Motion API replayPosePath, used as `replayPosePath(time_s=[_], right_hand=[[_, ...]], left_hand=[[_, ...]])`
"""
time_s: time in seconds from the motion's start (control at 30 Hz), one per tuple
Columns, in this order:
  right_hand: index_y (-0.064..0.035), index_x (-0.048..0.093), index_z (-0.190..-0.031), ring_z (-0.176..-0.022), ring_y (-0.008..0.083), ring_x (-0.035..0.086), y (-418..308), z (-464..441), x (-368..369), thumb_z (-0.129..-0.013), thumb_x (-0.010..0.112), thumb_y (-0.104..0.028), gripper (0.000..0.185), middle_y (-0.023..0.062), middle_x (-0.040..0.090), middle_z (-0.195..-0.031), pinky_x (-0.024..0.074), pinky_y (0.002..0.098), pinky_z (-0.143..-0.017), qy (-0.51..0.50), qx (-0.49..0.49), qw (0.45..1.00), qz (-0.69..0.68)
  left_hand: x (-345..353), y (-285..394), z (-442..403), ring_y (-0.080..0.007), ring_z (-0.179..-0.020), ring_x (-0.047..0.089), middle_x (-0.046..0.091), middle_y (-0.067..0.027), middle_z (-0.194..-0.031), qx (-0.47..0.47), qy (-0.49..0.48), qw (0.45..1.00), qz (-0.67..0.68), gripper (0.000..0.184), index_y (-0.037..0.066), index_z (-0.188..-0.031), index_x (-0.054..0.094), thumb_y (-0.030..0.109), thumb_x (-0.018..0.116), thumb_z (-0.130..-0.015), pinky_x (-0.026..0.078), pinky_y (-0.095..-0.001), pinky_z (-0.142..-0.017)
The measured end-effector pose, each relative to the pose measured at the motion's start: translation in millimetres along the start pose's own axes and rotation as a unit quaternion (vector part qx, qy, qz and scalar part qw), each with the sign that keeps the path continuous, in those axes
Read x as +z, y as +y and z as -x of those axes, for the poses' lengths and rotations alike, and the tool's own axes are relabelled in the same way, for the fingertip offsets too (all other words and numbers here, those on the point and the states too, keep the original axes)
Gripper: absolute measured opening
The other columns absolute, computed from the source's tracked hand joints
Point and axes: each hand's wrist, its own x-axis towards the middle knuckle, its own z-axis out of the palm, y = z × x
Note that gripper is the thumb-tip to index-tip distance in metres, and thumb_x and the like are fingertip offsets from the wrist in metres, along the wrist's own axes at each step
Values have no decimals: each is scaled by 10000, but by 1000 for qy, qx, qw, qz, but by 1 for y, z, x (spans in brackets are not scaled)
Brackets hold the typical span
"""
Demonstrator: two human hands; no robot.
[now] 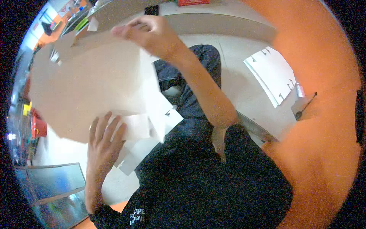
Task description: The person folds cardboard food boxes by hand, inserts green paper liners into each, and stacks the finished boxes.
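A large brown cardboard piece (91, 84) with white sides fills the left of the head view, over my lap. My left hand (106, 131) lies on its lower edge with the fingers spread, beside a white flap (137, 128). Above the cardboard's upper right part is my right hand (143, 32), its fingers curled together and blurred; whether anything small is between them is hidden. White paper pieces (173, 114) with a dark mark stick out near my knee.
White sheets with dark marks (270, 74) lie at the right, beside a small silvery can (300, 91) and a thin dark tool (307, 105). A dark phone-like object (151, 10) is at the top. A red container (39, 126) and a glass-like panel (57, 181) stand left.
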Motion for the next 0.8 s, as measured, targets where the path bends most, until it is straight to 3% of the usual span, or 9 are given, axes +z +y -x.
replayPosePath(time_s=[0.07,0.17,0.23,0.3,0.4,0.5,0.53,0.63,0.8], right_hand=[[-2,624,-1036,-698,240,672,13,-3,-5,-704,686,-618,702,190,676,-864,528,304,-690,35,18,999,8],[-15,605,-1053,-803,255,664,31,15,14,-789,669,-490,546,182,660,-956,524,331,-708,91,-42,992,82],[-39,588,-1091,-877,289,644,11,28,17,-849,631,-335,385,181,630,-1028,521,365,-720,124,-254,949,138],[-52,607,-1108,-799,221,633,-12,56,16,-840,624,-106,275,172,620,-1067,504,297,-680,-6,-314,930,191],[-75,587,-1129,-822,294,633,-20,70,25,-813,657,-157,334,150,599,-1010,531,355,-709,-89,-300,942,118],[-99,606,-1127,-767,261,626,-30,69,24,-784,683,-110,351,118,577,-943,535,323,-671,-102,-221,964,104],[-117,623,-1122,-720,234,612,-26,68,27,-769,700,-104,361,98,555,-898,523,309,-611,-84,-246,959,116],[-115,628,-1111,-698,220,601,-35,73,34,-761,712,-115,360,89,556,-889,508,311,-579,-23,-252,943,217],[-86,655,-1023,-639,184,566,-41,76,43,-713,739,-22,327,64,549,-854,463,288,-535,114,-283,921,243]], left_hand=[[-1,-2,-4,-271,-1067,589,632,-91,-1091,45,61,997,-5,316,104,-1020,639,31,660,-713,461,-432,-916],[18,-5,0,-253,-895,651,660,-89,-958,-31,127,980,149,237,72,-946,634,-11,637,-724,523,-375,-769],[4,-22,-9,-283,-786,654,643,-136,-908,-69,162,955,239,179,24,-934,600,-42,593,-767,518,-352,-647],[-9,-32,-18,-305,-767,642,631,-159,-884,-97,184,935,288,171,-3,-967,589,-43,573,-802,513,-340,-658],[-24,-48,-26,-240,-833,655,659,-132,-901,-94,129,931,328,174,-9,-1006,606,-15,580,-834,517,-327,-741],[-16,-59,-30,-181,-791,641,664,-108,-892,-147,84,872,460,195,-22,-1035,603,1,590,-841,517,-307,-713],[-20,-60,-34,-140,-764,620,661,-88,-884,-171,53,851,493,208,-32,-1054,597,27,586,-855,516,-291,-694],[-17,-65,-38,-135,-736,605,654,-82,-860,-144,62,826,541,203,-32,-1049,598,51,580,-864,513,-285,-672],[-31,-60,-43,-119,-715,585,645,-78,-835,-156,31,833,529,208,-22,-1052,602,56,581,-861,495,-272,-633]])
